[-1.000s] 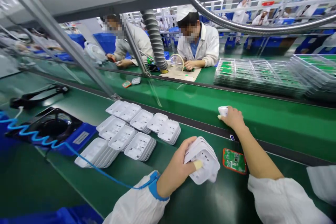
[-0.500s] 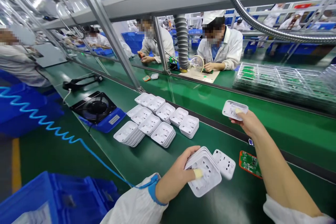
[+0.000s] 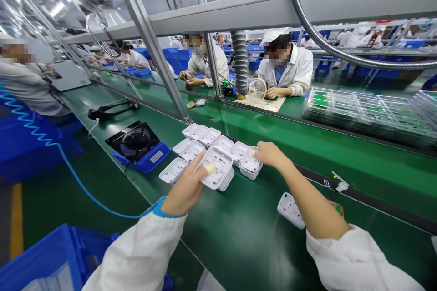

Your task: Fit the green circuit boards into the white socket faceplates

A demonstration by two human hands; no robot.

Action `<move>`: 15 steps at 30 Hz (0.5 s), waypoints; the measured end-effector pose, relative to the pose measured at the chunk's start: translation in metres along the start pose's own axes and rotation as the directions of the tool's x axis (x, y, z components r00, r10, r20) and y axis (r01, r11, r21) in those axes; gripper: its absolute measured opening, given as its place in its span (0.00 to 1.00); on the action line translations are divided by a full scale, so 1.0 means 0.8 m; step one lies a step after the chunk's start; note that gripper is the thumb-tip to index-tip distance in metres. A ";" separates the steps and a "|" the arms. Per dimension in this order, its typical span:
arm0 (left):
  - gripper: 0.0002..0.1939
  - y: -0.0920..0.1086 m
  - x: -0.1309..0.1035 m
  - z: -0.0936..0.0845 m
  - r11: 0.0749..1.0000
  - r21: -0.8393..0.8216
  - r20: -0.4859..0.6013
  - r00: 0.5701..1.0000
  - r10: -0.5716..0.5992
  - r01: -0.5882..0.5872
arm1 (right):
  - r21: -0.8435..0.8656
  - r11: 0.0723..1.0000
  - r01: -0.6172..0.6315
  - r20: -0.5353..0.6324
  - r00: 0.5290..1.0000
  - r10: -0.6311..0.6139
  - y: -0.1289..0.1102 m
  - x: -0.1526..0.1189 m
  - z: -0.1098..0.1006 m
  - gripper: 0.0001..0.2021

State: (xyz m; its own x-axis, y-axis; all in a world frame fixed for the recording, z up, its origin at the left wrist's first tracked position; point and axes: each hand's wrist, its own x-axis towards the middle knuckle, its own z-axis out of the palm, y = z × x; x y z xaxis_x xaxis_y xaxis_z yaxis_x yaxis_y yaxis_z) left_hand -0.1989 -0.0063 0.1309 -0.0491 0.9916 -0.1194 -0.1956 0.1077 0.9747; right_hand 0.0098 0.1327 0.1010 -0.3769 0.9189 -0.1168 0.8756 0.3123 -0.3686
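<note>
My left hand [image 3: 188,187] is closed around a white plastic housing [image 3: 218,161], its thumb in a pale finger cot laid across the inner face. The housing is tilted in front of one of the stacks; I cannot tell how many pieces are in the hand. At the rightmost stack of white housings [image 3: 251,170], my right hand [image 3: 269,153] pinches the top piece by its right edge. More stacked housings [image 3: 173,170] stand in rows to the left. Apart from them lies a single white housing [image 3: 289,209], and a green circuit board with an orange edge [image 3: 337,207] is mostly hidden by my right forearm.
A black fan on a blue base [image 3: 138,143] and a black headband-like item [image 3: 114,110] lie left. A metal post [image 3: 160,54] rises behind the stacks. Clear trays [image 3: 368,111] stand far right. Co-workers sit opposite. A blue coiled cord [image 3: 78,186] runs to my left wrist.
My right hand has moved left with its housing, from over the green strip to the rightmost stack. My left hand has moved up and left with its housings, to the front of the stacks.
</note>
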 end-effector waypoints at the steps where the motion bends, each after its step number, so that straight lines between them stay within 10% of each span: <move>1: 0.24 0.003 0.010 -0.004 1.000 -0.010 -0.014 1.000 0.026 -0.026 | -0.013 1.000 -0.028 -0.020 0.999 0.028 -0.001 -0.002 0.002 0.13; 8: 0.17 -0.005 0.084 -0.002 0.999 -0.039 0.009 1.000 0.010 -0.010 | -0.004 1.000 0.024 -0.325 0.946 -0.024 0.025 -0.040 0.003 0.21; 15: 0.14 -0.025 0.147 0.032 0.975 0.222 -0.155 0.987 0.030 0.006 | 0.106 0.993 0.046 -0.281 0.960 -0.014 0.071 -0.090 0.017 0.16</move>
State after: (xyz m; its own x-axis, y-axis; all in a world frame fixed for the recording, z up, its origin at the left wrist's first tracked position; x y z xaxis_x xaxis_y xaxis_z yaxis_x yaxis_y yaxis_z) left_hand -0.1757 0.1098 0.1021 -0.2061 0.9714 -0.1182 0.0266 0.1263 0.9916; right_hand 0.0831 0.0808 0.0762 -0.2894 0.9451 0.1520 0.8202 0.3267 -0.4697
